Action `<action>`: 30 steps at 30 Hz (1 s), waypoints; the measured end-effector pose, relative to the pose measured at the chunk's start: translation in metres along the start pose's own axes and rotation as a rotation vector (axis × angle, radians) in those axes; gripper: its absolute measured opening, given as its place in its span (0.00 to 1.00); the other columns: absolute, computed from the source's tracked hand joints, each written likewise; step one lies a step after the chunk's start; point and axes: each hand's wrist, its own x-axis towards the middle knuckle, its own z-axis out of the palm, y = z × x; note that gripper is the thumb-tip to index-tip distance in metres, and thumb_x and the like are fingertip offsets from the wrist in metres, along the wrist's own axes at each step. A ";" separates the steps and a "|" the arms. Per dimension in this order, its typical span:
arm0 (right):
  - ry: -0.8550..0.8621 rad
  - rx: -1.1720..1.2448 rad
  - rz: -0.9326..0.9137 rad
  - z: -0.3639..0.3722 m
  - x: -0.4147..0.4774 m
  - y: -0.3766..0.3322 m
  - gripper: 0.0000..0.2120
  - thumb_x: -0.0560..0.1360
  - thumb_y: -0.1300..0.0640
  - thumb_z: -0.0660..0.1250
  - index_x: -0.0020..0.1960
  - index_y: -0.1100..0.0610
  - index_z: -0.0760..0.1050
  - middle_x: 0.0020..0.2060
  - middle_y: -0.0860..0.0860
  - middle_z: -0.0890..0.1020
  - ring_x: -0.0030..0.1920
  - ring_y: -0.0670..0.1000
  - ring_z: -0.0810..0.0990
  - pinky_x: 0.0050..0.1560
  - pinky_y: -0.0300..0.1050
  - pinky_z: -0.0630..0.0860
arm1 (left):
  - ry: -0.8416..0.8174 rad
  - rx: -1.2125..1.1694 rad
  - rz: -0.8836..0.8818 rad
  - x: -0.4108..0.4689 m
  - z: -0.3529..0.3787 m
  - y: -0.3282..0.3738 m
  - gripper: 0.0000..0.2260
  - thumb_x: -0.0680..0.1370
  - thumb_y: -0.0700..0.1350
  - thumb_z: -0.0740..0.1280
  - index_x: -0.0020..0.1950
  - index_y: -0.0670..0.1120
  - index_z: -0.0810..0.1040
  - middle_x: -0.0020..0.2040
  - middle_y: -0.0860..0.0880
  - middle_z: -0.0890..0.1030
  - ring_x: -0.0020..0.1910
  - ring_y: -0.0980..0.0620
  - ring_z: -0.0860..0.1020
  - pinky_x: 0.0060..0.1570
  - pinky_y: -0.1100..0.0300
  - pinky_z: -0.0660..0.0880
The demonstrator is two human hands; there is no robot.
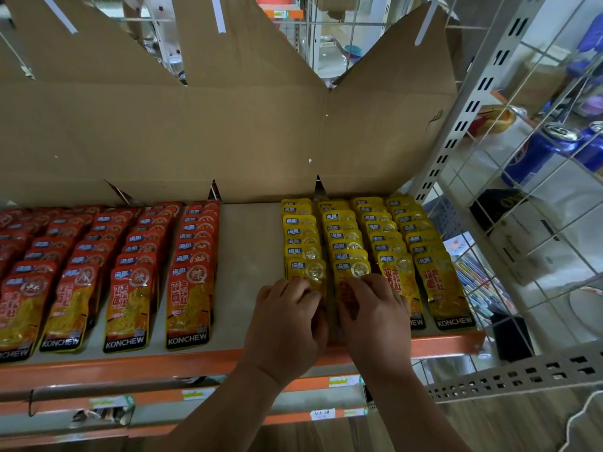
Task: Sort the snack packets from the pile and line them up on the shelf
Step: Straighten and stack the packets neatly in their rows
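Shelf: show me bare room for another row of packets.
A wide bare strip of shelf runs between the red packets and the yellow packets, from the cardboard back to the orange edge. Thin gaps separate the red rows. Yellow rows are tight, left hand and right hand on their fronts.

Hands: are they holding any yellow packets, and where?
Yes. The left hand pinches the first yellow row's front packet low on its right edge; the right hand pinches the next row's front packet low on its left edge.

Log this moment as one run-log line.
stage: lining up yellow packets | left hand: on front of leftmost yellow row | right hand: on next row's front | red packets: lined up | grip: unclear
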 end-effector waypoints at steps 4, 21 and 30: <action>0.008 0.015 -0.004 0.002 -0.001 0.002 0.19 0.75 0.44 0.61 0.58 0.52 0.82 0.51 0.48 0.79 0.49 0.54 0.80 0.49 0.51 0.74 | 0.016 0.000 0.017 -0.001 -0.001 0.000 0.07 0.77 0.50 0.67 0.51 0.49 0.81 0.48 0.51 0.77 0.47 0.49 0.74 0.48 0.51 0.71; 0.026 0.186 -0.096 -0.018 0.005 -0.010 0.16 0.74 0.50 0.67 0.58 0.54 0.82 0.54 0.50 0.80 0.54 0.55 0.76 0.55 0.51 0.73 | 0.107 -0.025 -0.081 -0.007 -0.023 0.008 0.19 0.73 0.53 0.70 0.64 0.51 0.78 0.61 0.51 0.78 0.59 0.46 0.75 0.56 0.48 0.70; -0.022 0.343 -0.324 -0.023 0.022 -0.105 0.21 0.73 0.47 0.65 0.61 0.58 0.80 0.57 0.54 0.81 0.59 0.55 0.75 0.61 0.50 0.72 | 0.204 0.039 -0.350 -0.041 -0.103 -0.030 0.24 0.76 0.60 0.64 0.70 0.54 0.74 0.67 0.53 0.75 0.67 0.49 0.71 0.64 0.45 0.70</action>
